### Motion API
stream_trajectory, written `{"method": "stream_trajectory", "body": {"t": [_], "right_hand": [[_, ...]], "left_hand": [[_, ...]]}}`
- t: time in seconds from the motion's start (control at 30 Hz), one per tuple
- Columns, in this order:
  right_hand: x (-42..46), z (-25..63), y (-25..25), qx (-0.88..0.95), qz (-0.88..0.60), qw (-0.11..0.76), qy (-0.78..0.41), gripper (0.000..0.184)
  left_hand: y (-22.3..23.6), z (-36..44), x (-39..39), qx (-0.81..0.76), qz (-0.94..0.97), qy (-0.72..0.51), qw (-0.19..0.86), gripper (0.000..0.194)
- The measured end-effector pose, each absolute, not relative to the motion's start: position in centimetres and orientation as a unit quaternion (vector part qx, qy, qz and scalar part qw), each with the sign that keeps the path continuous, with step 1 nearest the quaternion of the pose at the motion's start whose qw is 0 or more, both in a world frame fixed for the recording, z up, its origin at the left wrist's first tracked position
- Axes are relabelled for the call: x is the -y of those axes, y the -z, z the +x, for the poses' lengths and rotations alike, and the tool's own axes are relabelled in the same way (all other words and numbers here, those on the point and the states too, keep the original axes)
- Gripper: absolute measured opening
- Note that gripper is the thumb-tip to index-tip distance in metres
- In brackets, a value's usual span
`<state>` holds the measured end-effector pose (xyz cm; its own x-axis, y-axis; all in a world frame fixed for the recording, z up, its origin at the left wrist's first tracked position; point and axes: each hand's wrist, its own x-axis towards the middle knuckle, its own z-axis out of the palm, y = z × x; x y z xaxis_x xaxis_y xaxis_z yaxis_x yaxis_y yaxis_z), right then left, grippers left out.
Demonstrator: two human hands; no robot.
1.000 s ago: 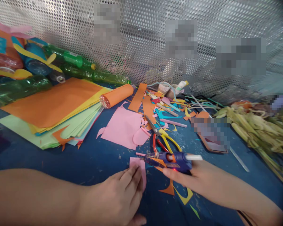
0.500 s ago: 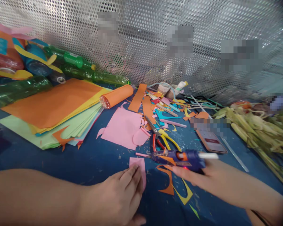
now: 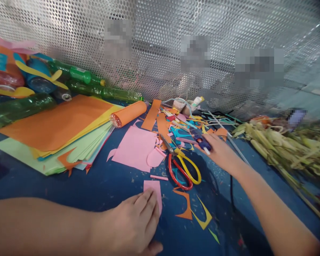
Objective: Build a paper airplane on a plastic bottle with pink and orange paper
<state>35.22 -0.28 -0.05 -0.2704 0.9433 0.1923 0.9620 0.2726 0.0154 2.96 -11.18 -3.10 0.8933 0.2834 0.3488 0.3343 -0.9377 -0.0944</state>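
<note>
My left hand lies with its fingers flat on a small pink paper strip, pressing it to the blue table. Farther off, my right hand is wrapped round a blue hot glue gun, over the paper scraps. Just beyond the strip rests a thin pink paper roll, apart from my fingers. Between my hands lie red-handled scissors and yellow-handled scissors, overlapping. A larger pink sheet with a curled pink piece is to their left.
At left is a stack of coloured paper, with green bottles behind. An orange-wrapped bottle lies near the perforated metal screen. Corn husks fill the right side. Orange and yellow offcuts lie in front.
My right hand has carried the glue gun away from the pink strip, back towards the scraps. The thin pink roll and both scissors' handles now show uncovered. My left hand stays on the strip.
</note>
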Motion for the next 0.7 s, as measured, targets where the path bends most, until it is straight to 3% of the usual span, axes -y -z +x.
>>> {"method": "stream_trajectory", "body": {"t": [0.13,0.53,0.7], "right_hand": [[-1.3,34.8,0.6,0.793,-0.596,0.003,0.129,0.032],[-2.3,35.4,0.7,0.805,-0.575,-0.043,0.139,0.048],[0.2,32.1,-1.3,0.748,-0.632,-0.029,0.2,0.031]], "left_hand": [[3.1,3.0,11.1,0.16,-0.969,0.173,0.075,0.047],[3.2,2.8,11.4,0.165,-0.972,0.153,0.073,0.051],[3.2,2.9,11.3,0.171,-0.968,0.163,0.084,0.051]]}}
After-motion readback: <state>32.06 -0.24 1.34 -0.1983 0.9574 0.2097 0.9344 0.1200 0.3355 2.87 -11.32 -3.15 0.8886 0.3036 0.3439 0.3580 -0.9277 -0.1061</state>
